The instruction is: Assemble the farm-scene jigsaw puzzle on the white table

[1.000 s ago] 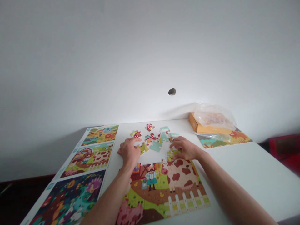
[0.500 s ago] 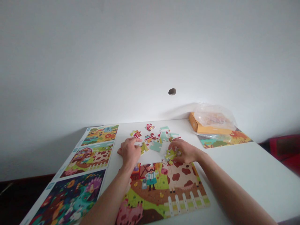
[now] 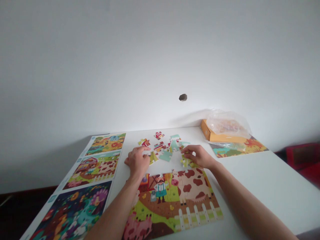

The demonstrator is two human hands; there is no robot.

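Reads as a clock centred on the partly assembled farm puzzle (image 3: 172, 201), twelve towards the wall (image 3: 112, 66). At nine, flat on the tabletop (image 3: 270, 186), a dark night-animals print (image 3: 71, 213); at half past nine, a barn-and-cow print (image 3: 92, 168); at ten, a lion print (image 3: 107, 144).

Also at ten, closer in, the left hand (image 3: 137, 161), palm down: index finger and thumb parted beside a yellow-green puzzle piece (image 3: 153, 158), touching or not, cannot tell. From eleven to twelve, loose on the tabletop, red-barn pieces (image 3: 159, 135) and mint-green pieces (image 3: 165, 155).

In the centre, pig at eight, farmer at ten, cow at two, white fence at four; ragged along the far edge. Farther back at twelve, a hole (image 3: 183, 97) in the wall.

At one, just beyond the cow, the right hand (image 3: 200, 156): fingers curled close together over green puzzle pieces (image 3: 186, 163), gripping or merely touching, cannot tell.

At half past one, an orange box (image 3: 217, 137) with a clear plastic bag (image 3: 226, 120) over the top; at two, partly underneath, a colourful picture sheet (image 3: 256, 146).
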